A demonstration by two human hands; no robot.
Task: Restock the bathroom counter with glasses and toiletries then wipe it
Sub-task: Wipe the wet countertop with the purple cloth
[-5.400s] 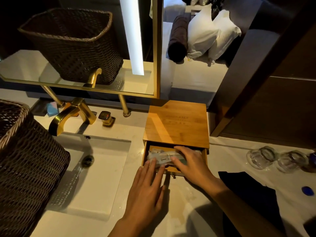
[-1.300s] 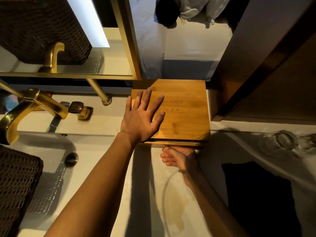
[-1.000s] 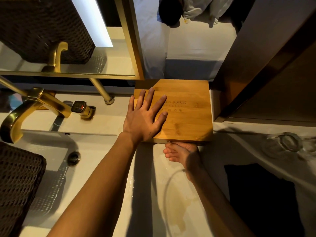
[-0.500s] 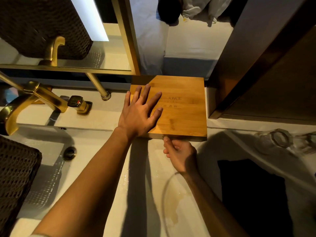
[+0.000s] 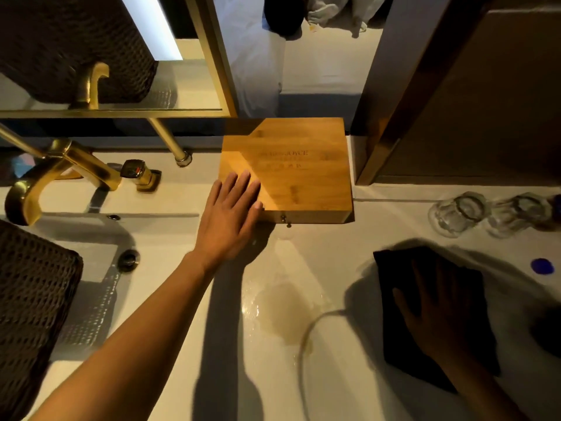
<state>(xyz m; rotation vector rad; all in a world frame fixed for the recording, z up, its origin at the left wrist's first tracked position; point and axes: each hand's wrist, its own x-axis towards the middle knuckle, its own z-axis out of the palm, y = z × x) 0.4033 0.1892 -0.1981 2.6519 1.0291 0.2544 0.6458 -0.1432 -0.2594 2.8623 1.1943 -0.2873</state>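
A bamboo drawer box (image 5: 297,171) stands at the back of the white counter (image 5: 273,375), its drawer shut and a small knob showing at the front. My left hand (image 5: 230,220) rests flat, fingers spread, on the box's front left corner. At the lower right my right hand (image 5: 440,311) lies flat, fingers spread, on a dark folded cloth (image 5: 403,354), in deep shadow and blurred. Two clear glasses (image 5: 458,212) lie on their sides at the right, behind the cloth.
A wicker basket (image 5: 33,314) sits over the left part of the sink (image 5: 100,287). A gold tap (image 5: 54,171) and handle (image 5: 139,174) stand behind the sink, a mirror above them. A wet patch (image 5: 285,311) marks the counter. A blue cap (image 5: 542,265) lies far right.
The drawer that held toiletry packets has been pushed shut. My right hand left the box front and moved right onto the cloth. My left hand slid back toward the box's front left corner.
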